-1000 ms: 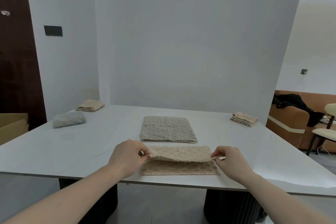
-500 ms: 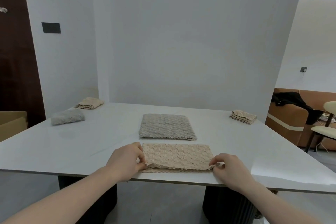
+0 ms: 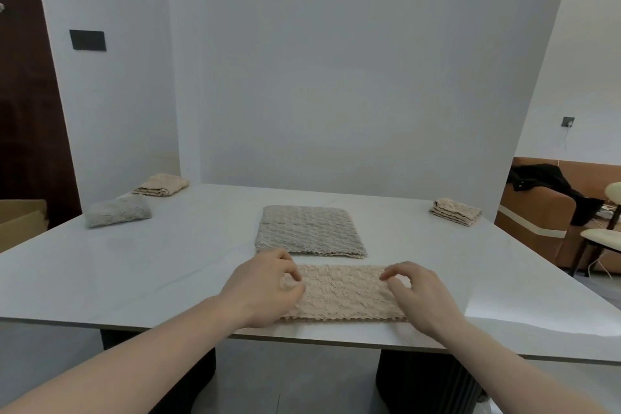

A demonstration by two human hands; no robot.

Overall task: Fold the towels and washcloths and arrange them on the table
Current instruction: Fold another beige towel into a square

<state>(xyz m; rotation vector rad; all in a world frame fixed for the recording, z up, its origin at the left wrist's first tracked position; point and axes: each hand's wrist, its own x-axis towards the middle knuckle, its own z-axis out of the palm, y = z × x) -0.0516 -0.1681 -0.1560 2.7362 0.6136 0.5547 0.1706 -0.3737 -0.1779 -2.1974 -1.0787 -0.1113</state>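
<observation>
Head view — both hands (image 3: 339, 292) on beige towel (image 3: 342, 296), white table (image 3: 134, 265).

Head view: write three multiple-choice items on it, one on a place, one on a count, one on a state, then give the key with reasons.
1. Where does the grey cloth that is spread flat lie?
A. Just beyond the beige cloth under the hands
B. At the table's far right corner
C. On the chair

2. How many small folded bundles sit near the table's far corners?
A. One
B. Three
C. Five

3. How does the beige cloth at the near edge lie?
A. Rolled into a tube
B. Hanging off the table
C. Folded into a long strip, flat on the table

Key: 1 A, it lies mid-table right behind the strip. 2 B, the grey bundle and beige bundle at the left, one beige bundle at the right. 3 C, it lies flat with the left hand and right hand over its ends.
</observation>
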